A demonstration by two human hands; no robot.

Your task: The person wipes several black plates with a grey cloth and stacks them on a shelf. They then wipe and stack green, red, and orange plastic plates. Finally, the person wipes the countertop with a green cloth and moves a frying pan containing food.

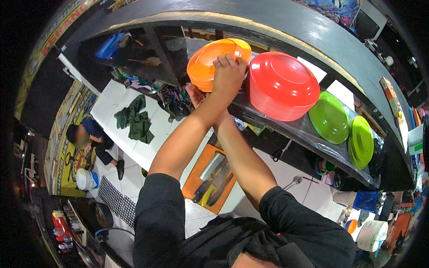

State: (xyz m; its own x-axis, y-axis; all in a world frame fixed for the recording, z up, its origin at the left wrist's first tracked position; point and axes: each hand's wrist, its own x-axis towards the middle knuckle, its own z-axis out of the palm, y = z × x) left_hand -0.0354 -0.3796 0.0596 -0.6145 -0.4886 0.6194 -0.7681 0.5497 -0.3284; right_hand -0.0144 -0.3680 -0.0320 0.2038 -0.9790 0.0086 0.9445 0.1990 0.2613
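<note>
A stack of orange plates (201, 67), turned bottom up, sits on the dark shelf with both my hands on it. My forearms cross, the left one over the right. My left hand (229, 73) is closed at the stack's right side, its fingers bent over the top plate. Low at the stack's left edge, my right hand (195, 95) cups the rims from below; my left wrist hides part of it. Just right of the orange plates stands a taller stack of red plates (283, 85), also bottom up.
Green plates (329, 117) and lime plates (361, 140) lean farther right on the shelf. Below, an orange cutting board (219, 203) carries several knives and a cleaver. A dark green cloth (134, 119) lies on the white counter. Another person (94, 136) sits low at left.
</note>
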